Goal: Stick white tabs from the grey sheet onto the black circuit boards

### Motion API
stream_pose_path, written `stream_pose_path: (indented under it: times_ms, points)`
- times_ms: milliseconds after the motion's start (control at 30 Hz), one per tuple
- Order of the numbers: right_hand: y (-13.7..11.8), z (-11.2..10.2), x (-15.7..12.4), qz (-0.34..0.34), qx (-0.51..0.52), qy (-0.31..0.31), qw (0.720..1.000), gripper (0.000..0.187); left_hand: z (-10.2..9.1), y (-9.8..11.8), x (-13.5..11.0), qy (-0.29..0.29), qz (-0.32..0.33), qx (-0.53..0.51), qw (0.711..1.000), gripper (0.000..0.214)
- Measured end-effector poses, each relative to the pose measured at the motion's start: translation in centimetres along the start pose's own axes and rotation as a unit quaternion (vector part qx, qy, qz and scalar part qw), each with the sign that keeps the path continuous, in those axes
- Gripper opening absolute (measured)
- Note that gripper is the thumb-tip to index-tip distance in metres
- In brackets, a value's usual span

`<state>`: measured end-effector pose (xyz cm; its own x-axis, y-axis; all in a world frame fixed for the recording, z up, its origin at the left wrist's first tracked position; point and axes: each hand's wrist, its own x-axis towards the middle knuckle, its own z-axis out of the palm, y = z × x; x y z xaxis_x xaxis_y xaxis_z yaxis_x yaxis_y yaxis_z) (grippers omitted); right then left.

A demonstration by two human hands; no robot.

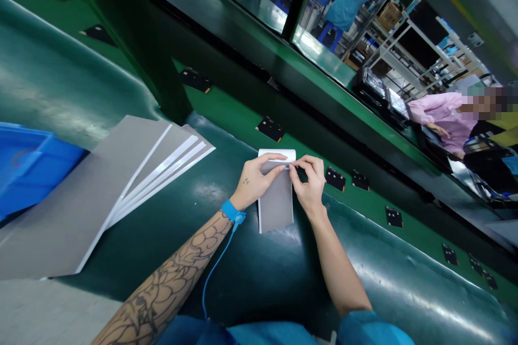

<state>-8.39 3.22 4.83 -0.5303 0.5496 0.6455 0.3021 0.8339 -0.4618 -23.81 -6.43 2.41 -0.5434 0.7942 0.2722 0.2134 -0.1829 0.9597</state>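
In front of me a narrow grey sheet (275, 202) with a white edge lies on the green tabletop. Its far end is curled over, showing a white underside. My left hand (254, 180) is closed on the sheet's left side, thumb and forefinger at the curled part. From the right, my right hand (309, 180) pinches the same end near its right corner. Whether the fingertips hold a small separate piece there, I cannot tell. On my left wrist sits a blue strap (232, 211) with a cord.
Larger grey sheets (97, 178) with white edges lie fanned out at left, near a blue bin (36, 156). Beyond the table edge, small black boards (270, 129) sit on a green conveyor (230, 113). A green post (133, 32) stands at upper left. A person in pink (441, 113) is across.
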Motion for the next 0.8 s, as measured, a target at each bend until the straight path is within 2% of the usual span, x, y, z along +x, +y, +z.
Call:
stream_pose_path:
  times_ms: [367, 600, 800]
  points:
    - [0.0, 0.7, -1.3, -0.035, -0.033, 0.048, 0.998, 0.010, 0.1, 0.3, -0.1, 0.000, -0.004, -0.013, 1.000, 0.023]
    - [-0.1, 1.1, -1.5, -0.004, -0.014, 0.026, 1.000, 0.010, 0.2, 0.2, -0.3, 0.002, -0.009, -0.023, 1.000, 0.021]
    - [0.0, 1.3, -2.0, 0.002, -0.004, 0.061, 0.998, 0.014, 0.1, 0.6, -0.2, -0.004, -0.013, -0.023, 1.000, 0.022]
